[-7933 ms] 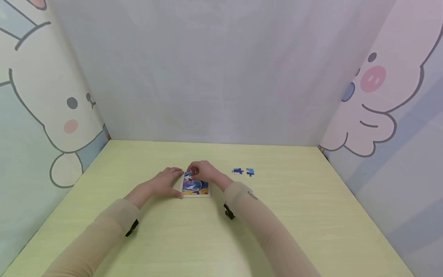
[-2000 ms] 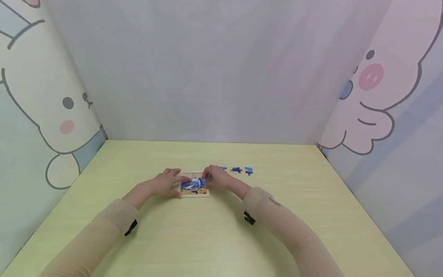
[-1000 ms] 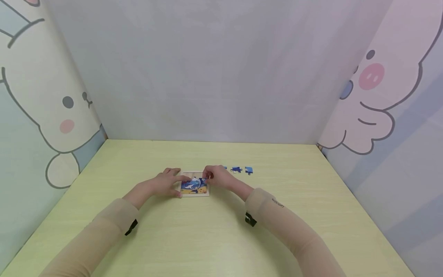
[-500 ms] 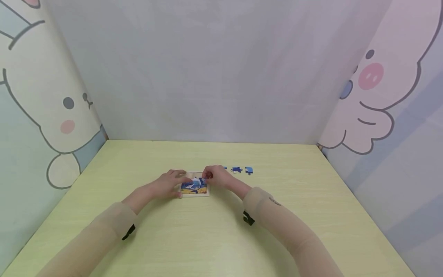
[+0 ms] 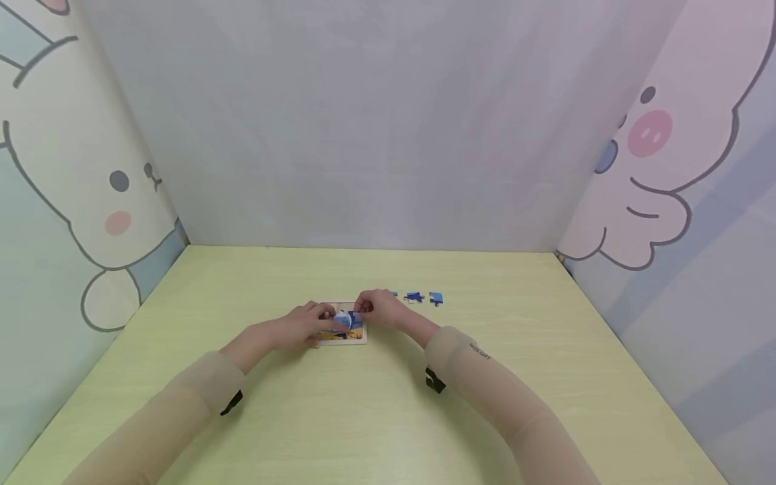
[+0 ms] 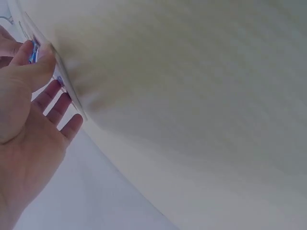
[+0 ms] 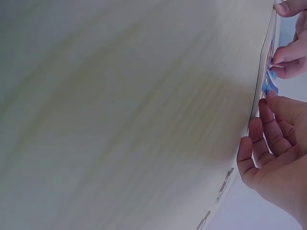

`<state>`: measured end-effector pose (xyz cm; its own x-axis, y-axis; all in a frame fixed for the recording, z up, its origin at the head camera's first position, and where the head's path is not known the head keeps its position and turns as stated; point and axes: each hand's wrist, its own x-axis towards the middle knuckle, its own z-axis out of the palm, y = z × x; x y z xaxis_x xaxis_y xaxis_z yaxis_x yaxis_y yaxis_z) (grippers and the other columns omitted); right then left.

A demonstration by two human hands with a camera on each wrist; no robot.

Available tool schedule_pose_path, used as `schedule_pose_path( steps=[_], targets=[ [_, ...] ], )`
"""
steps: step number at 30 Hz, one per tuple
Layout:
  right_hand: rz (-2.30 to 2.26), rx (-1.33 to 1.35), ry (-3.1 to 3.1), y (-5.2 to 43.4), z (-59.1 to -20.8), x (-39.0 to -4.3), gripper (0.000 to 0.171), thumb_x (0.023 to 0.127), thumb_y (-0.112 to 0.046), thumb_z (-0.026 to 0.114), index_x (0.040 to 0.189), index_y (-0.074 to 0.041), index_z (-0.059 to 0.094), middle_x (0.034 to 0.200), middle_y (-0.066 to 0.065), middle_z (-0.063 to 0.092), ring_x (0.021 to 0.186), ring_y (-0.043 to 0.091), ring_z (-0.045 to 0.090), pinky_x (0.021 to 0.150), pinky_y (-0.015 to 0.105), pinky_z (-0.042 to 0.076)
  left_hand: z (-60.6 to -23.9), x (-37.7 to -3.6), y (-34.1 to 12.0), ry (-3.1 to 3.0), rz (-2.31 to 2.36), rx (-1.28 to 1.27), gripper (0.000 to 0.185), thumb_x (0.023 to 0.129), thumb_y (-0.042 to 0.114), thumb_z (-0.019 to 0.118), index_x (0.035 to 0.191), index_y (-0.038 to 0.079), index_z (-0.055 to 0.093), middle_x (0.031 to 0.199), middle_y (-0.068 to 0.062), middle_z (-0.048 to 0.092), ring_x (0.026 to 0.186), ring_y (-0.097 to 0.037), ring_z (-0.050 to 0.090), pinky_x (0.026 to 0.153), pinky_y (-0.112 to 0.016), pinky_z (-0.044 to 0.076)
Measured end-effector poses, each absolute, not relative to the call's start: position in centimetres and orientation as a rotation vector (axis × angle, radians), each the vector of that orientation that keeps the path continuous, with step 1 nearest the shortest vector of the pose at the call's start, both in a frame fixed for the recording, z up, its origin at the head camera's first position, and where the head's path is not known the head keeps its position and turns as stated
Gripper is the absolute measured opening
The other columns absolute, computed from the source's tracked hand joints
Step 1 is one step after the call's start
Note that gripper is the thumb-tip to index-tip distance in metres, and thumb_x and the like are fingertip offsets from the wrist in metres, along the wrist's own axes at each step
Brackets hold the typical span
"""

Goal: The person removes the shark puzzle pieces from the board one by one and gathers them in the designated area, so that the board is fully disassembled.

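Head view: a person's two hands meet over a small framed puzzle board (image 5: 358, 339) lying at mid-worktop (image 5: 376, 411), the left hand (image 5: 303, 325) resting on its left side with fingers (image 6: 57, 103) relaxed and spread, thumb laid against the near edge; the right hand (image 5: 378, 311) pinches a blue puzzle piece (image 7: 269, 86) at the board's far right corner, fingers curled round it, while loose blue pieces (image 5: 424, 298) sit in a row just to the right, apart from the board
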<state>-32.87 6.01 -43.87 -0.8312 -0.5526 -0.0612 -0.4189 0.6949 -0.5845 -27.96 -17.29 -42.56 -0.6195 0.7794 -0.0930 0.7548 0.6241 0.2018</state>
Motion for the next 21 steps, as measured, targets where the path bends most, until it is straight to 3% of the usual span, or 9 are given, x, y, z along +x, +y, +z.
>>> schedule_pose_path(
  steps=[21],
  targets=[
    [-0.988, -0.672, 2.747, 6.05, -43.31, -32.43, 0.007, 0.086, -0.006, 0.068, 0.090, -0.012, 0.068, 0.084, -0.002, 0.064, 0.075, 0.010, 0.055, 0.065, 0.020, 0.047, -42.11, -27.89, -16.78, 2.656, 0.131, 1.230, 0.051, 0.092, 0.008, 0.059, 0.135, 0.034, 0.051, 0.136, -0.012, 0.039, 0.117, -0.030, 0.040, 0.095, -0.050, 0.038]
  ],
)
